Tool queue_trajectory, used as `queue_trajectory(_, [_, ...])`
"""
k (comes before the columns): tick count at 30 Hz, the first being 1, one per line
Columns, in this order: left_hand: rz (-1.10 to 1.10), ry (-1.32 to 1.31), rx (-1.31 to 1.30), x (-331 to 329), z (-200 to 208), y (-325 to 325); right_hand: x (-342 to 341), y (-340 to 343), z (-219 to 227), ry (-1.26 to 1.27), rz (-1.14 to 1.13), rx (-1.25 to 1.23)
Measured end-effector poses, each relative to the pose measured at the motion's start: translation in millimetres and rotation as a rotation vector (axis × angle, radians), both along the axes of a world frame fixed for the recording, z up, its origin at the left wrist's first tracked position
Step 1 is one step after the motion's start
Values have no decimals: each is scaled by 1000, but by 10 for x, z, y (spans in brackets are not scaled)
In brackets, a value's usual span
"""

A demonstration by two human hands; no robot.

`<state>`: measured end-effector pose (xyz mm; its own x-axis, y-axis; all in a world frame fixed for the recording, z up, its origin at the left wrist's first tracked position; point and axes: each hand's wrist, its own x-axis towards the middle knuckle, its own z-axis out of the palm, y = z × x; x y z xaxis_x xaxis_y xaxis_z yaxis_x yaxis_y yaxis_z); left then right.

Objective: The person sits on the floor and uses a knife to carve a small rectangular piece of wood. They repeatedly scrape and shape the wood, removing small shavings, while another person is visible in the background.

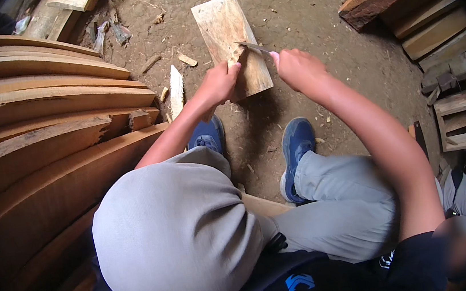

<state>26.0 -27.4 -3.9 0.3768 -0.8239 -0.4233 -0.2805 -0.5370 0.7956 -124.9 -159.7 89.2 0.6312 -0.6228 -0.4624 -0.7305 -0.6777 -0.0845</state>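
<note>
My left hand (219,85) pinches a small wood piece (236,56) between thumb and fingers; the piece juts forward from that grip, over the pale board (221,17). On my feed it looks light tan, short and stubby, with rough, uneven faces; its lower end is hidden in the fingers, and I can't make out finer grain. My right hand (300,69) is closed around the handle of a knife (255,46), whose narrow grey blade points leftward, its tip just beyond the piece. I can't tell from here whether the edge touches the wood. The board reaches ahead of the left grip and beneath it, creamy at the far end, browner and streaked nearer. Left of that grip, a splintered pale strip (177,91) lies near stacked planks (55,97).
</note>
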Motion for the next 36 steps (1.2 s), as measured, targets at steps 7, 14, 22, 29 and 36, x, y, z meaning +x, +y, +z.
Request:
queue_trajectory(7, [23,27,60,-50,54,-10,194,206,-63,39,-93,-19])
queue_trajectory(14, [-10,-33,-49,-25,-163,-37,383,208,-57,169,-147,-28])
queue_trajectory(22, [-1,-66,-15,-69,57,29,289,82,-33,71,-216,53])
queue_trajectory(29, [27,15,-6,-37,-32,65,224,-17,187,127,-83,97])
queue_trajectory(36, [38,-25,-48,-94,-9,31,244,21,301,151,-34,63])
